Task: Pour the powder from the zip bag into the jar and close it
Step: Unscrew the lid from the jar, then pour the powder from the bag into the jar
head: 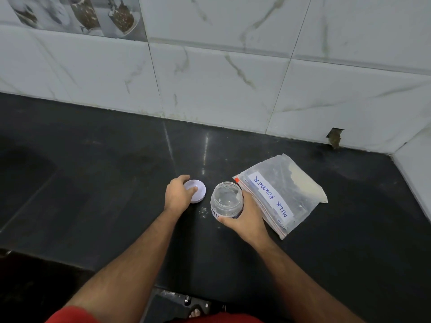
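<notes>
A clear plastic jar (226,198) stands open on the black counter, and it looks empty inside. My right hand (247,217) is wrapped around its right side and base. To its left a white round lid (197,191) lies flat on the counter, with my left hand (178,194) resting on it, fingertips on its top. Just right of the jar a clear zip bag (282,194) labelled "MILK POWDER" lies flat, with pale powder gathered at its far right end. Its zip end points toward me.
The black stone counter (116,183) runs to a white marble-tile wall (210,78) at the back and right. A few white specks (204,210) lie on the counter between lid and jar. The counter's front edge (163,285) is near my body.
</notes>
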Tool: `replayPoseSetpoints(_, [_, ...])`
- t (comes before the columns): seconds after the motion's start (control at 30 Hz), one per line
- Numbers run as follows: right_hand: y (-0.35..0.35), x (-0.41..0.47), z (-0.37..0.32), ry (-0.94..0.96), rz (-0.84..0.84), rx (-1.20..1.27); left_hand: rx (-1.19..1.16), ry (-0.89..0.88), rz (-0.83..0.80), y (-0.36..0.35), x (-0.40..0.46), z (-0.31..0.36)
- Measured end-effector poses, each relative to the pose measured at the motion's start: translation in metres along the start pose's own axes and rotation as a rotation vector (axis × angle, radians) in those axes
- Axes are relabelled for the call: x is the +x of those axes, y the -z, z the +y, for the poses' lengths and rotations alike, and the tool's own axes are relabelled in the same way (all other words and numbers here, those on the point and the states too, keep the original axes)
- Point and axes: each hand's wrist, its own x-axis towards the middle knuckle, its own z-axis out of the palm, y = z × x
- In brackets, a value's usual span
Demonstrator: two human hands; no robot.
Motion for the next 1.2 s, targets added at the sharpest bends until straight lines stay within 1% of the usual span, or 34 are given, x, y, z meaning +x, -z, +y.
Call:
replayPoseSetpoints(0.13, [0.002, -0.001, 0.011, -0.043, -0.078, -0.103, -0.049, -0.086, 0.089, 0.004, -0.01, 0.005])
replayPoseSetpoints(0.23, [0.016, -0.001, 0.016, -0.05, -0.059, -0.294, -0.144, -0.16, 0.156, 0.006, -0.016, 0.021])
replayPoseSetpoints(0.33, [0.036, 0.007, 0.022, -0.067, 0.013, -0.446, -0.251, -0.229, 0.212, 0.006, -0.024, 0.05])
replayPoseSetpoints(0.43, [0.053, 0.018, 0.026, -0.114, 0.055, -0.604, -0.295, -0.304, 0.203, 0.0, -0.032, 0.08])
replayPoseSetpoints(0.5, [0.059, 0.022, 0.026, -0.147, 0.005, -0.705, -0.315, -0.331, 0.178, -0.005, -0.038, 0.097])
replayPoseSetpoints(0.57, [0.066, 0.026, 0.026, -0.129, -0.009, -0.772, -0.311, -0.348, 0.155, -0.01, -0.045, 0.11])
replayPoseSetpoints(0.63, [0.077, 0.03, 0.025, -0.118, 0.041, -0.761, -0.319, -0.351, 0.141, -0.016, -0.051, 0.119])
replayPoseSetpoints(0.7, [0.094, 0.037, 0.02, -0.127, 0.116, -0.698, -0.337, -0.366, 0.116, -0.024, -0.059, 0.129])
replayPoseSetpoints(0.83, [0.141, 0.052, 0.006, -0.087, 0.244, -0.584, -0.315, -0.384, 0.062, -0.047, -0.075, 0.154])
replayPoseSetpoints(0.97, [0.18, 0.06, -0.003, -0.027, 0.288, -0.462, -0.239, -0.289, 0.01, -0.073, -0.081, 0.188])
replayPoseSetpoints(1.07, [0.2, 0.063, -0.009, 0.029, 0.3, -0.436, -0.23, -0.219, -0.055, -0.087, -0.078, 0.216])
replayPoseSetpoints(1.13, [0.213, 0.066, -0.013, 0.06, 0.319, -0.424, -0.201, -0.196, -0.056, -0.092, -0.075, 0.233])
replayPoseSetpoints(1.2, [0.228, 0.069, -0.018, 0.09, 0.351, -0.437, -0.145, -0.215, -0.02, -0.093, -0.072, 0.245])
